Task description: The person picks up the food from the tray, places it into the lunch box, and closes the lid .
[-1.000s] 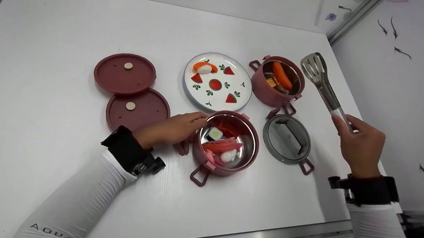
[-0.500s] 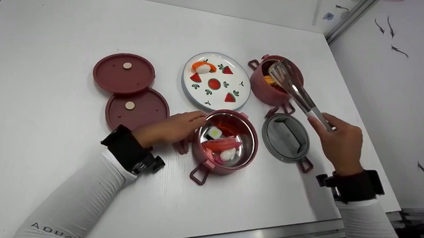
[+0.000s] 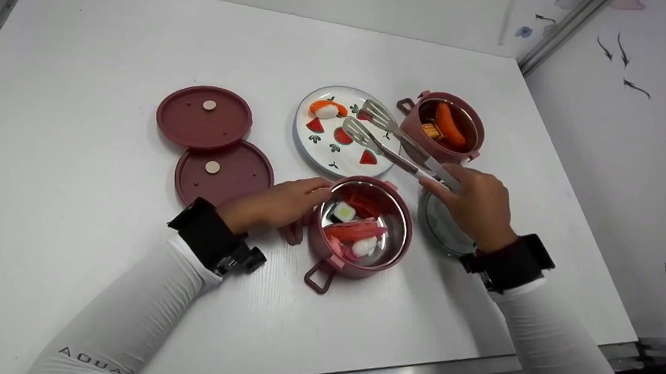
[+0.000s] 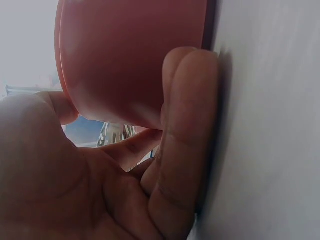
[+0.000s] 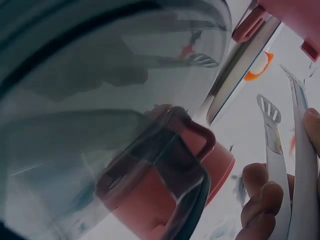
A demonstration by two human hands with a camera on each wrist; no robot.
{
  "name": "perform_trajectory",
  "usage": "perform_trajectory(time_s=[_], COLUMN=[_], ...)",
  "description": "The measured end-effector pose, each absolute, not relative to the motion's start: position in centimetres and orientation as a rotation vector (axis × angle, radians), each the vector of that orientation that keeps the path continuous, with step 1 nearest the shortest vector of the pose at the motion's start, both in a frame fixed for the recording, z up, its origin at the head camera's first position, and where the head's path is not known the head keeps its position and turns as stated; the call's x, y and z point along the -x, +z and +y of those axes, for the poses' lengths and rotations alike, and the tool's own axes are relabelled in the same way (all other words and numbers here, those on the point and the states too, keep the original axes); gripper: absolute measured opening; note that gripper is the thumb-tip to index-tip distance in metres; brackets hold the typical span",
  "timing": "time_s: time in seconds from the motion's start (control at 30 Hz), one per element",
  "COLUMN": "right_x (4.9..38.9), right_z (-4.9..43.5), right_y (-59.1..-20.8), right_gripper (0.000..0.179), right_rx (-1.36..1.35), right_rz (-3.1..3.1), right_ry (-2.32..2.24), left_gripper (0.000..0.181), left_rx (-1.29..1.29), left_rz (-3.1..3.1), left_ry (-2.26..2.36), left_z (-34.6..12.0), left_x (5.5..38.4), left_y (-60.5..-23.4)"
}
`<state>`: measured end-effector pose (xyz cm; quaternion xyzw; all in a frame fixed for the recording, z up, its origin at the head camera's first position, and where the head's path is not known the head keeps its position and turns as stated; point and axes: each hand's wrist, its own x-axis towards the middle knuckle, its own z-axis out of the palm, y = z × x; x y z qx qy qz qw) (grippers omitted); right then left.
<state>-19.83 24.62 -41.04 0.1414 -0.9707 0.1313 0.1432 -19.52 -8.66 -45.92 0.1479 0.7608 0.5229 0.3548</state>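
Note:
My left hand [image 3: 287, 204] holds the near side of a pink pot [image 3: 357, 271], its fingers cupped round the outer wall in the left wrist view. Inside that pot lie a toy sushi roll [image 3: 343, 212], a long red-pink piece [image 3: 353, 231] and a white piece [image 3: 365, 246]. My right hand [image 3: 481, 207] grips slotted metal tongs [image 3: 420, 151] by their white handles. The tongs are spread, with nothing between their heads, above a watermelon-patterned plate [image 3: 348, 162]. On the plate's far left sits toy sushi [image 3: 328, 110] with an orange top.
A smaller pink pot [image 3: 411, 128] at the back right contains an orange sausage-like piece [image 3: 449, 124] and a yellow piece [image 3: 431, 131]. Below my right hand is a glass lid [image 3: 438, 225], partly hidden. Two dark red lids [image 3: 231, 127] overlap on the left.
My right hand has swung the tongs left, past the smaller pot to over the plate. Their arms have spread apart. My left hand stays at the front pot.

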Motion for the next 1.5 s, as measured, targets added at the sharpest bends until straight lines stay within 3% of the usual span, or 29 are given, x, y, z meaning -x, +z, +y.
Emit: perform_trajectory(time_s=[0.3,0.7,1.07,1.5], right_x=[22.4,24.3,24.4,23.5], right_z=[22.6,21.3,20.5,20.9], right_y=[-41.6,-41.2,-41.1,-41.0], right_gripper=[0.038,0.052,0.048,0.035], right_rx=[-0.511,-0.448,-0.605,-0.611], right_rz=[-2.871,-2.994,-2.986,-2.906], right_ry=[0.431,0.354,0.294,0.315], left_gripper=[0.038,0.037,0.036,0.037], left_rx=[-0.395,-0.349,-0.351,-0.390], left_rz=[1.963,1.955,1.944,1.957], left_ry=[1.337,1.327,1.343,1.344], left_z=[-8.6,-8.7,-8.9,-8.7], left_x=[19.6,19.5,19.4,19.6], left_y=[-45.8,-45.6,-45.8,-45.9])
